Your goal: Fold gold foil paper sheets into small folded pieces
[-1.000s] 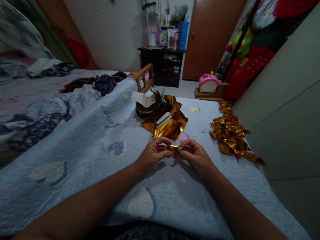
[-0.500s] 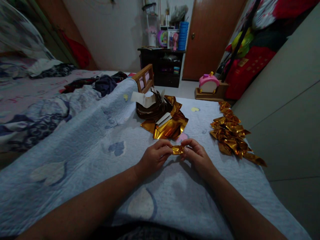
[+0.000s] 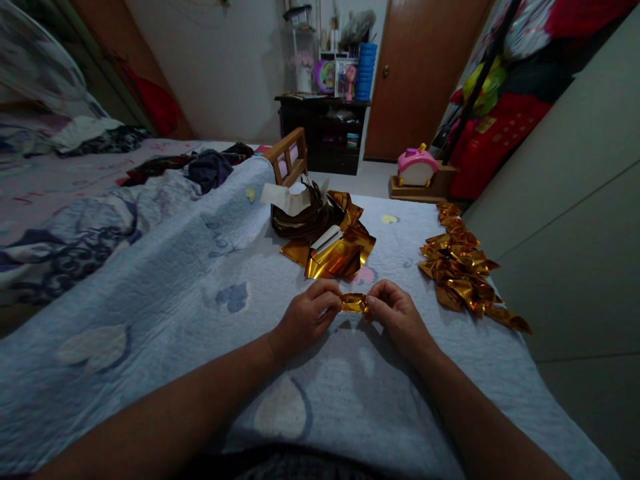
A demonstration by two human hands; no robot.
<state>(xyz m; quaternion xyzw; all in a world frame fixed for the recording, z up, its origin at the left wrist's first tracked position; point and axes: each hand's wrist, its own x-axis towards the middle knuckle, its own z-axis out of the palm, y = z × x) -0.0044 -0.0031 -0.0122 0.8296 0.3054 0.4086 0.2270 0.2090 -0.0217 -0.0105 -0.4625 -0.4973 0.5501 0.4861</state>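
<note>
Pinching a small gold foil piece (image 3: 354,303) from both ends, the left hand (image 3: 307,313) and the right hand (image 3: 395,312) meet over the pale blue quilt (image 3: 200,287) that covers the bed. Each grip is clenched on the piece: thumb and fingertips of the left hand close on its left end, those of the right hand on its right end, and the crumpled foil bridges the short gap between them. The piece sits over the middle of the bed's width, nearer the person's own edge than the far one. Whether it touches the quilt cannot be told.

Beyond the hands, toward the far edge of the bed, lies a loose stack of gold foil sheets (image 3: 337,252), one folded back to show its white underside. Touching it on the far side is a dark basket (image 3: 300,220) with a white paper (image 3: 283,197) draped over its rim. Along the right edge of the bed runs a pile of folded gold pieces (image 3: 463,270), well apart from the hands. At the far edge a small wooden frame (image 3: 289,155) stands tilted. A pink toy (image 3: 417,165) sits on the floor past the bed, before a brown door (image 3: 420,73).
</note>
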